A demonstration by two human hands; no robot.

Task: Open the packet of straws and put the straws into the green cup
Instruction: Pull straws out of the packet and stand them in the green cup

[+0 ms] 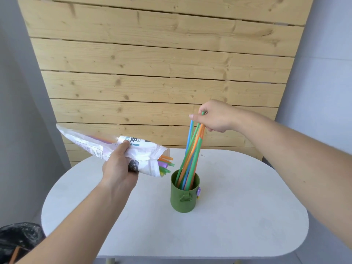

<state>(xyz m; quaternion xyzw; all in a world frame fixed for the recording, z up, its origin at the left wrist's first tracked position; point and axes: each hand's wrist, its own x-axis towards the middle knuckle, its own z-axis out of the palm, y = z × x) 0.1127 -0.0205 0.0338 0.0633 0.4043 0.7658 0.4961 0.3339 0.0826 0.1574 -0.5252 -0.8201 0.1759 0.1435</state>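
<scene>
The crinkled white plastic packet of straws (122, 149) is already open: the left hand (119, 166) is closed around its middle, holding it above the left side of the white oval table (247, 216), mouth tilted toward the green cylindrical cup (184, 195), with orange, green and purple straw ends (166, 164) poking out. The right hand (215, 116) pinches the tops of a bunch of blue, orange and green straws (191, 155) whose lower ends sit inside the cup. One batch looks nearly delivered; the straws in the packet remain.
</scene>
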